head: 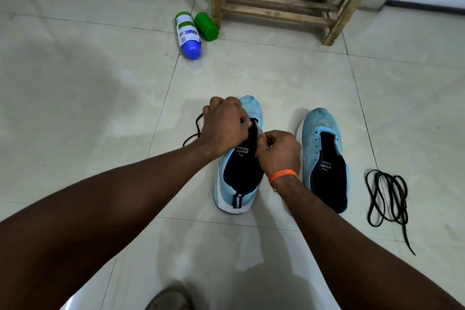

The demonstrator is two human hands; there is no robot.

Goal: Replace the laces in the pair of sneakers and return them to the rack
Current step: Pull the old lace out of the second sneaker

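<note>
Two light blue sneakers with dark tongues stand on the tiled floor, toes pointing away from me. My left hand (224,126) grips the left sneaker (234,184) at its tongue and eyelet area. A black lace (195,131) trails out to the left from under that hand. My right hand (278,151), with an orange band on the wrist, pinches something small at the sneaker's right eyelets, which looks like the lace end. The right sneaker (324,156) stands untouched and has no lace. A second black lace (387,196) lies coiled on the floor to its right.
A wooden rack (276,0) stands at the back against the wall. A white bottle with a blue cap (188,35) and a green container (206,26) lie on the floor beside the rack's left leg. A sandal (171,299) shows at the bottom edge.
</note>
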